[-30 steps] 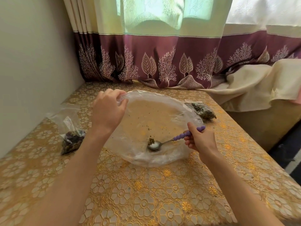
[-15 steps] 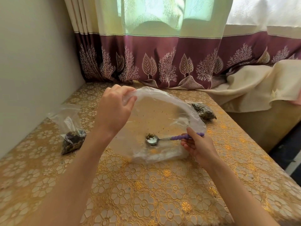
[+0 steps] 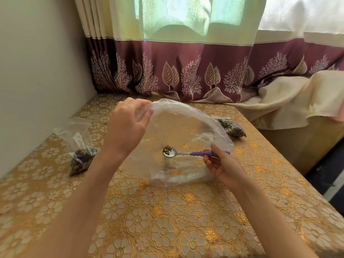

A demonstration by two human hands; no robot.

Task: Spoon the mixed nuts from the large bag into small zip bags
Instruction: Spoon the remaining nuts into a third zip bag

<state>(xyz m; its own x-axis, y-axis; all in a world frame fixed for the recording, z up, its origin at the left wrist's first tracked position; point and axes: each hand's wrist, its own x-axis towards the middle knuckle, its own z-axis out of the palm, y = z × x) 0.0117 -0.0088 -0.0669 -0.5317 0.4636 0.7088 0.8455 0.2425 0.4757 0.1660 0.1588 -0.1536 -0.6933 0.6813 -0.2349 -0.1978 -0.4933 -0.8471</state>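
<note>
A large clear plastic bag (image 3: 186,127) stands open in the middle of the table, nearly bare inside apart from crumbs. My left hand (image 3: 128,125) pinches its rim at the upper left and holds the mouth up. My right hand (image 3: 221,164) grips the purple handle of a metal spoon (image 3: 169,152) at the bag's right edge. The spoon's bowl is inside the bag and carries a small heap of nuts (image 3: 167,148). One small zip bag (image 3: 81,148) with dark nuts lies at the left, another small zip bag (image 3: 231,128) lies behind the large bag at the right.
The table carries a gold flower-patterned cloth (image 3: 167,220). A pale wall (image 3: 37,71) runs along the left side. A purple and cream curtain (image 3: 186,67) hangs at the back. A cream cloth (image 3: 290,101) drapes over furniture on the right, past the table's edge.
My right hand has lifted the spoon with its nuts off the bag's bottom. My left hand has raised the bag's rim and moved a little to the right.
</note>
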